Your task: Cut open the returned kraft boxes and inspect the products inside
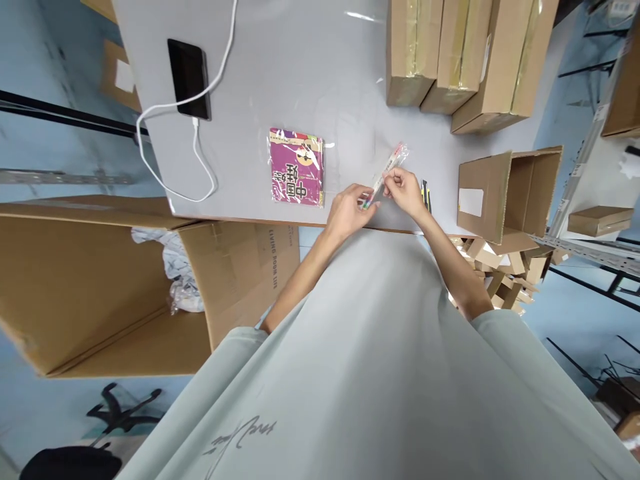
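A slim clear plastic packet (393,162) with coloured, pen-like items inside slants over the grey table near its front edge. My left hand (349,208) grips its lower end, fingers closed round it. The fingertips of my right hand (403,189) pinch the packet along its right side. Left of my hands lies a purple book or pack (297,167) in clear wrap, with large dark characters. Just right of my right hand, a few black and yellow slim items (425,195) lie partly hidden at the table edge.
On the table (345,67), a phone (190,79) with a white cable (226,60) lies at the left. Taped cartons (413,53) stand at the back right, an open box (483,193) at the right. Below the edge at left is a large open carton (240,273) holding crumpled plastic.
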Demonstrator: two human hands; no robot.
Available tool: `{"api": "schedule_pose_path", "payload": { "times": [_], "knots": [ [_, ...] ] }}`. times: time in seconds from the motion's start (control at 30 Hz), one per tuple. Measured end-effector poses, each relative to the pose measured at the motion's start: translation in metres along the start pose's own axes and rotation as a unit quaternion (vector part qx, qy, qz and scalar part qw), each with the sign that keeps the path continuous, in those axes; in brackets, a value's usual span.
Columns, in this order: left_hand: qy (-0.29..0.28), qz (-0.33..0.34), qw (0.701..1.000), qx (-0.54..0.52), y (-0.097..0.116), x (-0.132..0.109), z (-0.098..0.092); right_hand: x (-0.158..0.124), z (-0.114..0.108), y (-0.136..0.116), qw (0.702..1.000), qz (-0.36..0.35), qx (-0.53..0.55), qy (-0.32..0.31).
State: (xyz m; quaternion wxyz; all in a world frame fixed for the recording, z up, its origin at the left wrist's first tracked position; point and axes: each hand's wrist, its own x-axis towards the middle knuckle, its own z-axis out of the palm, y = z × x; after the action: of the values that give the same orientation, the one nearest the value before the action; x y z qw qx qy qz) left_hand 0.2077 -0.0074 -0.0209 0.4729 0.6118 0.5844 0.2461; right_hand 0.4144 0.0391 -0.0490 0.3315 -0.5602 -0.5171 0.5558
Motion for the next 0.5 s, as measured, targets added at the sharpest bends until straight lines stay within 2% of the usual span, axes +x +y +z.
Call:
{"api": "schedule_pose_path", "payload": {
  "times": [0.1, 0.17, 0.37, 0.5],
  "knots": [
    [0.004, 0.019, 0.994, 0.108, 0.008, 0.003, 0.002, -0.003, 0.001, 0.004, 1.000, -0.004, 0.008, 0.002],
    [0.006, 0.007, 0.993, 0.120, 0.008, 0.005, 0.000, -0.003, 0.004, 0.007, 1.000, -0.006, 0.015, 0.003],
    [0.025, -0.081, 0.996, 0.023, 0.001, 0.011, -0.010, -0.004, 0.010, 0.007, 0.999, -0.025, -0.016, 0.036],
    [0.026, -0.088, 0.996, 0.002, -0.002, 0.010, -0.013, 0.000, 0.007, 0.010, 0.994, -0.018, -0.061, 0.084]
  ]
}}
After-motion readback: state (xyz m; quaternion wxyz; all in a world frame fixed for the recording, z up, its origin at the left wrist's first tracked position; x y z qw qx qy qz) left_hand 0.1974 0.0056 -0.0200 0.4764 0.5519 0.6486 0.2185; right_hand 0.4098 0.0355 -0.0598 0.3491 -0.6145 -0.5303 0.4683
